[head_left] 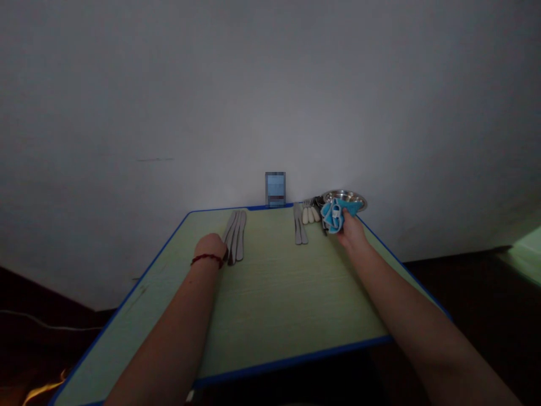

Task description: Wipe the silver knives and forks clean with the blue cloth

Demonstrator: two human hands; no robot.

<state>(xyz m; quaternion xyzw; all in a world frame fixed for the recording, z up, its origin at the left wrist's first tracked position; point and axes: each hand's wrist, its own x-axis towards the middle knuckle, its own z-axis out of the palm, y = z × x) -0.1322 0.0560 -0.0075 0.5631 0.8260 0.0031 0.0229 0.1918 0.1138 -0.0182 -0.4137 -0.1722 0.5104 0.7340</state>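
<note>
My left hand (210, 247) rests on the pale green table (270, 293), fingers curled at the near ends of a few grey table knives (236, 231) lying side by side; whether it grips one is hidden. A red thread bracelet circles that wrist. My right hand (351, 230) is closed on a bunched blue cloth (336, 214), held just in front of a shiny metal bowl (344, 198) at the far right corner. Beside the cloth lie more knives (300, 225) and cutlery with cream handles (310, 214).
The table has a blue rim and stands against a plain white wall. A small blurred card (275, 189) leans upright at the table's far edge. Dark floor lies on both sides, with a cable at the lower left.
</note>
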